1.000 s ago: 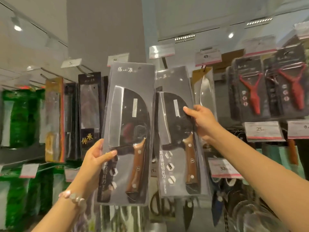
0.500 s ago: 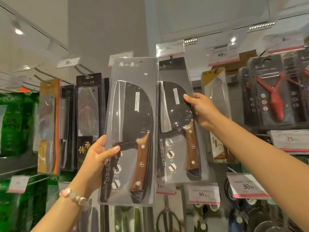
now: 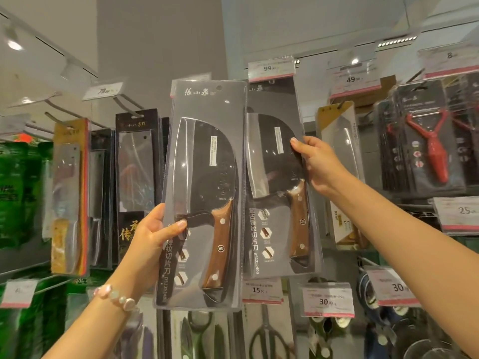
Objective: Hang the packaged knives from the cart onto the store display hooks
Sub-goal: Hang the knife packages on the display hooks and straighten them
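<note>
My left hand point(image 3: 149, 239) grips the lower left edge of a packaged cleaver point(image 3: 204, 193), a black blade with a wooden handle in a clear blister pack, held upright in front of the display. Its hang hole is near the top, level with the hooks. My right hand point(image 3: 315, 164) pinches the right edge of a second, identical packaged cleaver point(image 3: 274, 177). That pack's top sits at the hook under the 99 price tag point(image 3: 270, 69). The cart is not in view.
Other packaged knives point(image 3: 136, 161) hang on hooks to the left. To the right hang a yellow-topped knife pack point(image 3: 339, 172) and red peelers point(image 3: 432, 151). Bare hooks point(image 3: 55, 115) stick out at upper left. Scissors point(image 3: 267, 335) and price tags hang below.
Both packs and both hands now sit slightly lower in view, the display looks larger, and my right hand's pack has reached the hook under the 99 tag.
</note>
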The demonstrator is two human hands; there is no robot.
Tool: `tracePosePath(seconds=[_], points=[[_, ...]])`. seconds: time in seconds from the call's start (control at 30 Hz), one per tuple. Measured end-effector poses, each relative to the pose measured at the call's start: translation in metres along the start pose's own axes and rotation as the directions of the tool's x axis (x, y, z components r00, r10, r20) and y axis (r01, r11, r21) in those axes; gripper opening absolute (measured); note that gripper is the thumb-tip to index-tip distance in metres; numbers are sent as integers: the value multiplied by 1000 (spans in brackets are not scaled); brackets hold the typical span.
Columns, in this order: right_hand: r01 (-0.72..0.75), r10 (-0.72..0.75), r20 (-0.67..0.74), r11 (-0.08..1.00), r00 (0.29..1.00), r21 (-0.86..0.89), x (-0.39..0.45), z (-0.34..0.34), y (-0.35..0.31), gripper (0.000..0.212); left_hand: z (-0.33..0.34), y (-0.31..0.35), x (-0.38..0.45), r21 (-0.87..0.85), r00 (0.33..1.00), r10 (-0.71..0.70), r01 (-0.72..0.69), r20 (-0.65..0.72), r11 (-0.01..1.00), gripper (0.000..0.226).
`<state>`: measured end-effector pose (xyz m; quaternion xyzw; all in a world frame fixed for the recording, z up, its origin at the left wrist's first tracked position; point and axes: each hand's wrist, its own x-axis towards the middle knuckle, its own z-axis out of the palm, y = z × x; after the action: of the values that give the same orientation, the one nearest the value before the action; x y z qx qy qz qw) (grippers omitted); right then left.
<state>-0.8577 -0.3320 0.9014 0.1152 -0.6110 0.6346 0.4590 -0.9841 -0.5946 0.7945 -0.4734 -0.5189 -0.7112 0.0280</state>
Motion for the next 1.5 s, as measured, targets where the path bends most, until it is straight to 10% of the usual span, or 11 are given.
tracePosePath(seconds=[1.5], points=[[-158,153,-61,984,986,-86,50,-14,13,13,14,-10,8,31,1000,14,-14,11,999,19]])
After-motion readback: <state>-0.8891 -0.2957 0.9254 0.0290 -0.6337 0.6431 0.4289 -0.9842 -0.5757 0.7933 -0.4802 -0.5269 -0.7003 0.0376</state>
